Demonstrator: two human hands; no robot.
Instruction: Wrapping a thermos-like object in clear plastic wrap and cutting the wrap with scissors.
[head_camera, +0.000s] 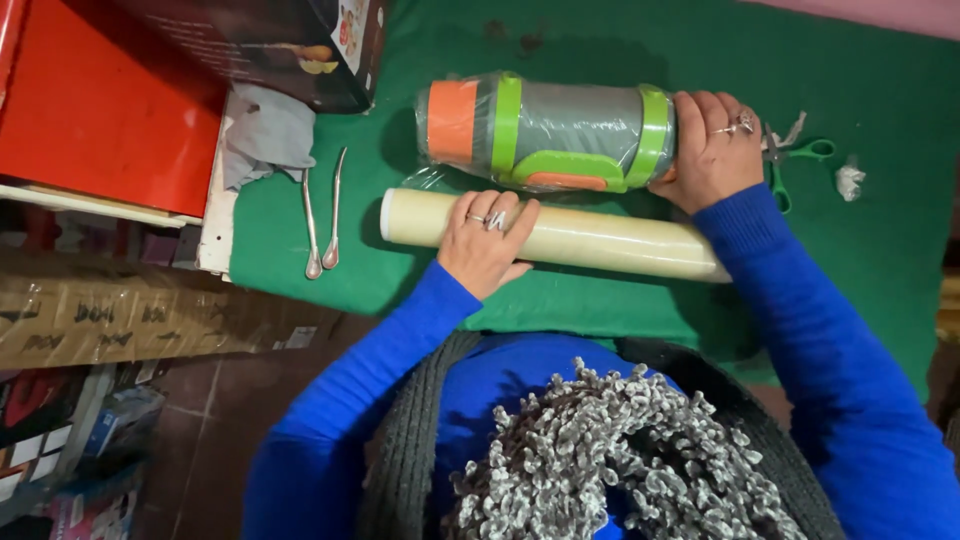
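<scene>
A green felt cloth (860, 230) is spread over the desk, and on it, lying on its side, a large grey flask (550, 133) with lime-green bands, a green handle and an orange end is seen, already sheathed in clear film. Just in front of it, parallel and nearly touching, a long roll of cling film (590, 238) is laid across the cloth. The roll is pinned by the left hand (487, 243), whose grip is spread flat over the top of the tube, fingers extended rather than curled. The flask's green-banded end is clasped by the right hand (712, 148), its grip closed around that end. Judged from this, wrapping is in hand: the roll is best kept firmly pressed down so that the film is held taut, while the flask is turned evenly away from it, so that creases and slack are avoided; the film should be overlapped at the ends before it is cut. Green-handled scissors (800, 152) are lying just beside the right hand, within reach. At the left edge of the cloth a pair of metal tongs (322, 215) is laid, near a grey rag (265, 135). A small white crumpled scrap (850, 181) is seen at the far right.
</scene>
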